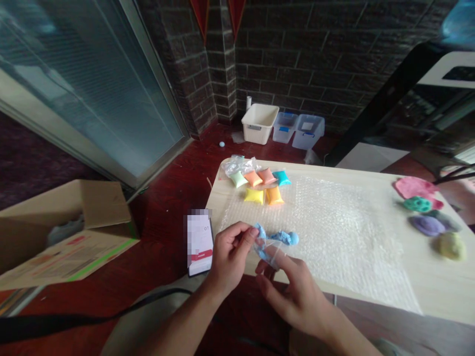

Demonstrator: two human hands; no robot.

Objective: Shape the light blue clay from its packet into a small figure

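My left hand [233, 249] pinches a small clear plastic packet [260, 242] smeared with light blue modelling clay, between thumb and forefinger. At the packet's lower end is my right hand [291, 284], its forefinger against the film and the other fingers curled beneath; the thumb stands apart. Whether that forefinger is inside the packet is hard to see. Just beyond, a lump of light blue clay [284, 237], with a rounded ball at its right end, lies on bubble wrap [334, 217]. Further back sit several filled clay packets, among them a yellow packet [254, 196] and an orange packet [274, 195].
Pink clay [415, 190], green clay [417, 203] and purple clay [426, 225] lie at the table's right. A phone [200, 242] is by the left edge. An open cardboard box [107, 202] is at left; a white bin [260, 123] stands on the floor behind.
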